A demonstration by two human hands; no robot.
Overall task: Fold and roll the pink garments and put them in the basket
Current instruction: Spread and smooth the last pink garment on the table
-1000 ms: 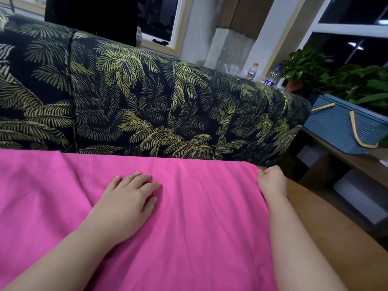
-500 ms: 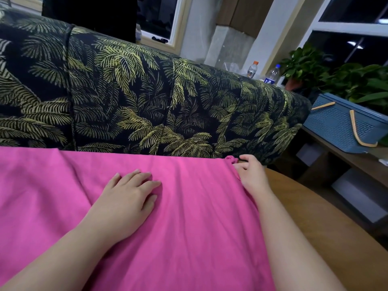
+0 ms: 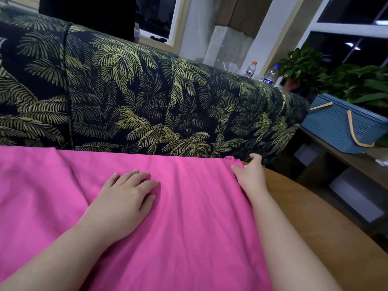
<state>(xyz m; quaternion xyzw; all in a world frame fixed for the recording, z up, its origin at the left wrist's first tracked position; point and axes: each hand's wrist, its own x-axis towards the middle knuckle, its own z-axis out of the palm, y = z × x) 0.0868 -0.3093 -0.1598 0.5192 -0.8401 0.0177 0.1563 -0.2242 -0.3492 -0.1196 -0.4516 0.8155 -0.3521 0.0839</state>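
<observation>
- Under the left grip (image 3: 126,194), a pink garment (image 3: 189,217) lay spread over the round wooden surface (image 3: 315,217), reaching past the frame's left edge.
- That left grip lay flat on the cloth, palm down, fingers straight and slightly fanned, holding nothing.
- Between the two grips the cloth ran in shallow creases, its far edge lying along the foot of a sofa (image 3: 147,91) printed with palm leaves.
- At the garment's far right corner, the right grip (image 3: 251,172) rested on the cloth's edge with loose, fairly straight fingers, its thumb on the pink cloth; a small bunched fold sat just beside the fingertips, and whether any cloth was pinched could not be told.
- Right of that grip, bare wood of the surface showed.
- Well apart, farther right and beyond, a blue basket (image 3: 336,127) with tan handles stood on a low shelf (image 3: 346,160), with potted plants (image 3: 357,80) behind it.
- Two bottles (image 3: 270,75) stood behind the sofa's right end.
</observation>
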